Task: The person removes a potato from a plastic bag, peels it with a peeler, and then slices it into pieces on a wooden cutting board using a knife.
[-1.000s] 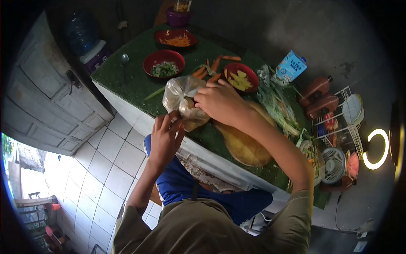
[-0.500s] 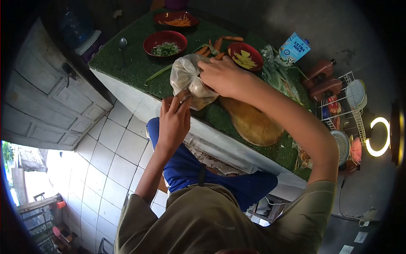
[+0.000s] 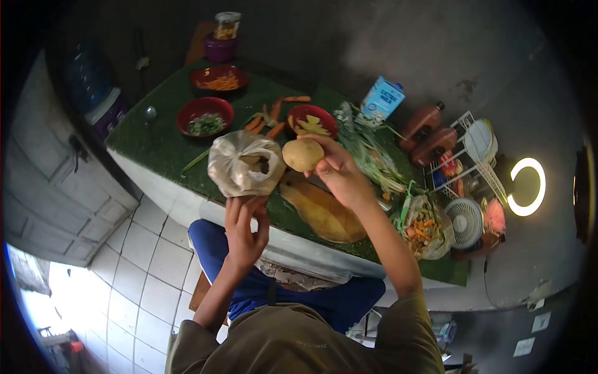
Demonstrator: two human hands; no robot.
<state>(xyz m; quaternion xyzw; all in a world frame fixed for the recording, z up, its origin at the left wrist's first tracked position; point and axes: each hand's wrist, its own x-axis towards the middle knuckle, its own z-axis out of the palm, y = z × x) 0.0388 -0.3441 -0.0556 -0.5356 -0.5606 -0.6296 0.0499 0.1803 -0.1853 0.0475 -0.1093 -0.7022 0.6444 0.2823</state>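
A pale brown potato (image 3: pixel 303 154) is pinched between the thumb and fingers of my right hand (image 3: pixel 339 174), raised over the table just right of the bag. My left hand (image 3: pixel 246 230) is at the near edge of a clear plastic bag (image 3: pixel 233 168), its fingers closed on the plastic. The bag's mouth gapes, and more brownish things show dimly inside. Under and beside my right hand lies a worn wooden cutting board (image 3: pixel 327 215). Behind the bag are several carrots (image 3: pixel 275 111) and a red bowl of pale yellow slices (image 3: pixel 311 123).
Red bowls of chopped greens (image 3: pixel 207 124) and shredded carrot (image 3: pixel 219 81) stand further back on the green table. To the right are leafy vegetables (image 3: pixel 374 156), a blue milk carton (image 3: pixel 383 100), a bag of peelings (image 3: pixel 425 230), brown bottles (image 3: pixel 423 121) and a white rack (image 3: pixel 464 149).
The bag's gathered top has come open. My right hand has lifted away from it with a potato. My left hand stays at the bag's near side. The camera view has shifted.
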